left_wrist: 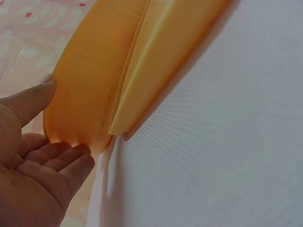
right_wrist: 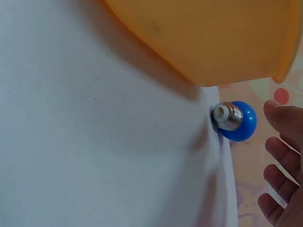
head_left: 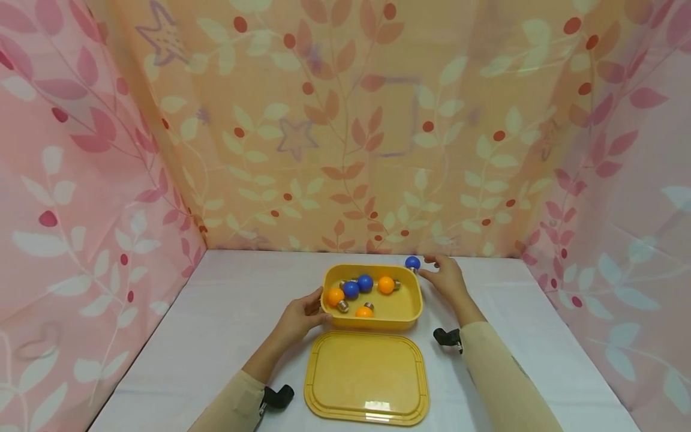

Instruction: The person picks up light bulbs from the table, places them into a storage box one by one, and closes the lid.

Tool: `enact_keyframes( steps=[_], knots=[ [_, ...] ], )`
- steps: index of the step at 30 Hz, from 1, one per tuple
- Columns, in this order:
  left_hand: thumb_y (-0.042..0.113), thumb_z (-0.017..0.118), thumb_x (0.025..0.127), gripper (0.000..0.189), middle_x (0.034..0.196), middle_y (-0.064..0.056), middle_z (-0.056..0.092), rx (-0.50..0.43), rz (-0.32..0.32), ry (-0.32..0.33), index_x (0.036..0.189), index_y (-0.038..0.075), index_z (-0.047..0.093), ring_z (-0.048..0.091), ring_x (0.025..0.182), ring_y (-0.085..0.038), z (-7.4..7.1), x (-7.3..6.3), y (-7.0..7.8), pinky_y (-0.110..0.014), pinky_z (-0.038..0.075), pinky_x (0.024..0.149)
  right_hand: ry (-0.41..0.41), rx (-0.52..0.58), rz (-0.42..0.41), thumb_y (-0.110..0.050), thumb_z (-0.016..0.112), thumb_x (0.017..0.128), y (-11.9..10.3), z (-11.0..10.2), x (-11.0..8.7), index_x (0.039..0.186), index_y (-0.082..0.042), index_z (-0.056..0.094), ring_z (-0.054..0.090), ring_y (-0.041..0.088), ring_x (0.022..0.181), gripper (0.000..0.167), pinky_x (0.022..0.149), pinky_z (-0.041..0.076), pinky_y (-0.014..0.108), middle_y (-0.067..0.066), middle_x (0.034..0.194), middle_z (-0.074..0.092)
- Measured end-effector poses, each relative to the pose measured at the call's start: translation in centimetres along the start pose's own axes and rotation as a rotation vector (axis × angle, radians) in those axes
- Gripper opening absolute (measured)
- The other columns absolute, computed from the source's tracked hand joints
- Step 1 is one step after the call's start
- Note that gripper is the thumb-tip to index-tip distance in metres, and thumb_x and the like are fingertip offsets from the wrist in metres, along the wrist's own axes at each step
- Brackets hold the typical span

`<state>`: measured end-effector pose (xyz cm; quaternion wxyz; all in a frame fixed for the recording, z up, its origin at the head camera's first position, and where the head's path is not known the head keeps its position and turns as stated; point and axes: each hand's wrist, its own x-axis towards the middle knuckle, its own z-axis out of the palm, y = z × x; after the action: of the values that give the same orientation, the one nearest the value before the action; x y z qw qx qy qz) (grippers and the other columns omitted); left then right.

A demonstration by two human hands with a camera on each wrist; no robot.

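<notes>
A yellow plastic box (head_left: 372, 323) stands on the white table with its open side up. Inside lie two blue bulbs (head_left: 365, 283) and three orange bulbs (head_left: 385, 285) with metal screw bases. My left hand (head_left: 299, 313) rests at the box's left end, its thumb by the front corner and loosely bent fingers against the end wall (left_wrist: 80, 99). Just past the far right corner is another blue bulb (right_wrist: 244, 124), outside the box. My right hand (head_left: 447, 277) is beside that bulb, thumb and fingers spread apart, with a gap between them and it in the right wrist view.
A yellow lid (head_left: 367, 378) lies flat in front of the box, close to its near wall. Flowered cloth (head_left: 345, 132) hangs behind the table and along both sides. Black wrist cameras (head_left: 279, 397) sit at both sleeve cuffs.
</notes>
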<state>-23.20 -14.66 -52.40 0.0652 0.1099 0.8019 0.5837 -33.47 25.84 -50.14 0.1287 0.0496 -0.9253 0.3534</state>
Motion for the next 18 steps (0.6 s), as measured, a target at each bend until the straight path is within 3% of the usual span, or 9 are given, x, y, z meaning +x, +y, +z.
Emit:
enact_keyframes(
  steps=[7, 18],
  knots=[
    [0.026, 0.081, 0.09, 0.082, 0.157, -0.005, 0.049, 0.005, 0.003, -0.008, 0.159, 0.014, 0.038, 0.051, 0.141, -0.024, 0.0, -0.1, 0.0, -0.038, 0.046, 0.112, -0.029, 0.06, 0.096, -0.033, 0.079, 0.091, 0.8, 1.4, 1.0, 0.14, -0.003, 0.057, 0.053, 0.042, 0.124, 0.062, 0.108, 0.045, 0.059, 0.02, 0.135, 0.062],
    [0.027, 0.081, 0.09, 0.081, 0.156, -0.003, 0.05, 0.014, 0.003, 0.007, 0.159, 0.016, 0.04, 0.052, 0.14, -0.023, 0.0, 0.0, -0.1, -0.038, 0.047, 0.111, -0.04, 0.039, 0.16, -0.029, 0.071, 0.093, 0.0, 3.6, 1.8, 0.143, -0.007, 0.057, 0.057, 0.04, 0.126, 0.057, 0.11, 0.039, 0.06, 0.017, 0.142, 0.061]
  ],
)
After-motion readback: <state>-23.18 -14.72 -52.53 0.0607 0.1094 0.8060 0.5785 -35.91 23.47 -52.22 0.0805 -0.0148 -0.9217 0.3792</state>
